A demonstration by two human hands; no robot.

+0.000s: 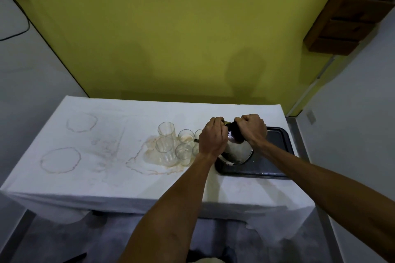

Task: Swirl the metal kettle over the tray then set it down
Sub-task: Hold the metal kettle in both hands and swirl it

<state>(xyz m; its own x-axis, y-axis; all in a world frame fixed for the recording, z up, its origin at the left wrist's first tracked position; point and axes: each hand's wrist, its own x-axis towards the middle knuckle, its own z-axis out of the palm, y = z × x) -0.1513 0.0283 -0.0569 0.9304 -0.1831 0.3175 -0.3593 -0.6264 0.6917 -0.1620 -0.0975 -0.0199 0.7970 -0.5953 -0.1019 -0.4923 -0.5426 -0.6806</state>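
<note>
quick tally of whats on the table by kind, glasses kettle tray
clear glasses: 6 in view, clustered left of the kettle, two partly hidden behind the left hand
metal kettle: 1, gripped by both the left hand and the right hand
dark tray: 1
total: 8

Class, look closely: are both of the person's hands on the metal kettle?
Yes: the left hand and the right hand both grip the top of the metal kettle above the dark tray.
</note>
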